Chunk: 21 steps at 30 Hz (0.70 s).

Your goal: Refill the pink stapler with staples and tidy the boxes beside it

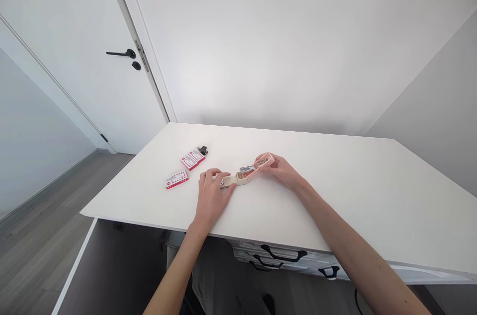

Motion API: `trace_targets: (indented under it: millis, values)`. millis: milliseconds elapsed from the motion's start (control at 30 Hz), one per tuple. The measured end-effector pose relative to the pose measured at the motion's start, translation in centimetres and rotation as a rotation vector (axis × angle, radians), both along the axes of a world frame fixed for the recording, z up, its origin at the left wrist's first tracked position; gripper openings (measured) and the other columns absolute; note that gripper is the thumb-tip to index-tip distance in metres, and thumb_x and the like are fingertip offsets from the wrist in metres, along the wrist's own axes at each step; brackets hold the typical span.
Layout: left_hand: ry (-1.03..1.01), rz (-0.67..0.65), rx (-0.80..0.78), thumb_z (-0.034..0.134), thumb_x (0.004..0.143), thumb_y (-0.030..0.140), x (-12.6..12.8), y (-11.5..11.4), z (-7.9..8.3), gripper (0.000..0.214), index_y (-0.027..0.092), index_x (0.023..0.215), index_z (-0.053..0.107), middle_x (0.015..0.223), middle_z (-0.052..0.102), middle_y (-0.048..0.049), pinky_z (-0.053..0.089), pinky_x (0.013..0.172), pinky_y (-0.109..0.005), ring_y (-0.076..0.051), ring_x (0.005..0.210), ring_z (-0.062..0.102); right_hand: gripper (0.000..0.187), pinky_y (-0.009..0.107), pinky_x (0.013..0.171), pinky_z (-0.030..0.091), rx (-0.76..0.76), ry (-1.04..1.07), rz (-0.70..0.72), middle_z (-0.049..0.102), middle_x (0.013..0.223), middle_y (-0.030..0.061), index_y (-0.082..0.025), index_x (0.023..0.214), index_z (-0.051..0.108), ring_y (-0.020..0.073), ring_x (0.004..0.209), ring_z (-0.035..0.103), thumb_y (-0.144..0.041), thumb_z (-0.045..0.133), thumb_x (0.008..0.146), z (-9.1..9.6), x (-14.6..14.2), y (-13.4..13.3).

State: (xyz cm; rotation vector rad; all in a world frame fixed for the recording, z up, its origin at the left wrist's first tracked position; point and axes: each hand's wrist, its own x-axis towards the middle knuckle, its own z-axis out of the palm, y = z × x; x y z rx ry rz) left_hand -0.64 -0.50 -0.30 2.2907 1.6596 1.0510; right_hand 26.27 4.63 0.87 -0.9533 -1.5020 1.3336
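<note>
Pink-and-cream plastic stapler, centre of the frame in the head view, unfolded at its hinge: cream base running left, pink upper arm angled up and to the right. Silvery metal piece shows along the opened part, just left of the right fingertips; its exact form is too small to tell.

Left hand, just left of centre: fingers curved over the cream base, thumb along its near edge, gripping it down at the tabletop. Right hand, right of centre: pink arm pinched between thumb and fingers, its inner side facing up.

Left of the left hand, three small white-and-red rectangular boxes. One box lies alone, nearest the hand's level; the other two sit side by side a little higher in the frame. Black binder clip at their upper right end, close against them. Print on the boxes not legible.

All rest on a broad white tabletop spanning the middle of the frame. Lower centre, below its edge: white drawer fronts with black curved handles. Upper left: white door with a black lever handle. Lower left: grey wood-look floor.
</note>
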Motion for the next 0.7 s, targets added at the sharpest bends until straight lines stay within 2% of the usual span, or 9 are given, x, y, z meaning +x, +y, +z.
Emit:
trace_targets:
  millis: [133,267,467,567,700]
  values:
    - [-0.024,0.055,0.044,0.068,0.094,0.036,-0.1,-0.2,-0.2,0.030,0.028,0.123,0.065,0.139,0.053,-0.0114,0.047,0.110,-0.056,-0.035,0.133,0.046,0.048,0.045,0.094,0.057,-0.041,-0.048,-0.038,0.074,0.121,0.0088,-0.023,0.105,0.073,0.0296,0.108,0.071,-0.055,0.088,0.072,0.0,0.3,-0.3]
    - [-0.025,0.097,0.085,0.066,0.096,0.035,0.0,-0.4,-0.1,0.030,0.027,0.124,0.061,0.141,0.050,-0.0130,0.042,0.114,-0.059,-0.036,0.137,0.044,0.050,0.042,0.085,0.059,-0.069,-0.050,-0.044,0.077,0.117,0.0067,-0.026,0.113,0.068,0.0271,0.100,0.074,-0.049,0.087,0.073,0.4,0.4,-1.0]
    - [-0.001,0.162,0.160,0.056,0.100,0.032,-0.3,-0.2,0.0,0.030,0.021,0.128,0.056,0.144,0.047,-0.0184,0.037,0.116,-0.063,-0.038,0.139,0.042,0.048,0.041,0.077,0.061,-0.078,-0.143,-0.109,0.078,0.119,0.0080,-0.026,0.114,0.069,0.0280,0.097,0.076,-0.050,0.085,0.076,0.6,0.1,-1.8]
    - [0.030,0.207,0.181,0.055,0.100,0.033,-1.7,0.1,0.2,0.035,0.020,0.132,0.054,0.144,0.047,-0.0194,0.038,0.115,-0.062,-0.039,0.140,0.042,0.047,0.040,0.077,0.061,-0.076,-0.179,-0.145,0.078,0.120,0.0078,-0.027,0.114,0.069,0.0277,0.097,0.077,-0.050,0.085,0.076,0.3,0.0,-1.7]
    - [0.083,0.291,0.175,0.058,0.097,0.037,-5.6,0.3,0.8,0.043,0.019,0.136,0.051,0.145,0.049,-0.0209,0.040,0.110,-0.063,-0.042,0.137,0.045,0.046,0.041,0.081,0.061,-0.047,-0.209,-0.158,0.077,0.122,0.0074,-0.027,0.114,0.068,0.0275,0.101,0.076,-0.051,0.084,0.078,-0.3,0.1,-1.3]
